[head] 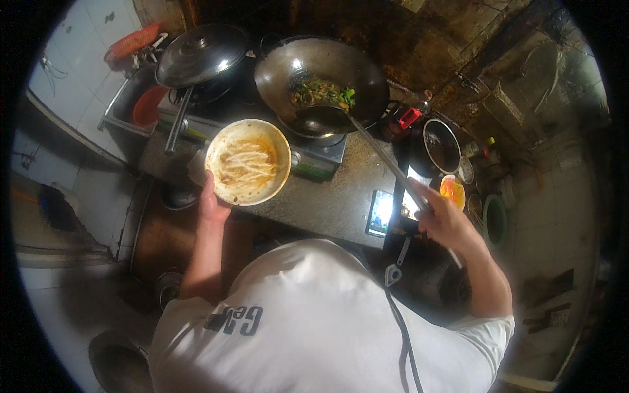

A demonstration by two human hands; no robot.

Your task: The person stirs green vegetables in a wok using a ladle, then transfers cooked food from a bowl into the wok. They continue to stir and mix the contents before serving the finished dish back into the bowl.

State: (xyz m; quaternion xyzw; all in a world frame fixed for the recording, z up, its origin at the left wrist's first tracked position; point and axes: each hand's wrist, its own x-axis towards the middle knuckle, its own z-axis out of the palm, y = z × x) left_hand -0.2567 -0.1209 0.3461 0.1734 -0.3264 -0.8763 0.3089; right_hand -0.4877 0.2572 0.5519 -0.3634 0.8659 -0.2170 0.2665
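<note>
My left hand [212, 201] grips the rim of a white bowl [248, 162] whose inside is smeared with brown sauce; it is held above the counter's front edge. In my right hand [440, 216] is the long handle of a metal ladle [383, 154]. The ladle's head reaches into a large wok [339, 59] on the stove, at the near side of some chopped green vegetables mixed with brown pieces [322, 92]. Part of the food is hidden behind the ladle head.
A lidded pan [201, 54] stands left of the wok, its handle [178, 123] jutting toward me. On the stone counter [314, 206] lies a lit phone [380, 212]. Right of it are a dark pot [442, 145] and a bowl with orange-red contents [452, 191]. A sink [123, 105] is far left.
</note>
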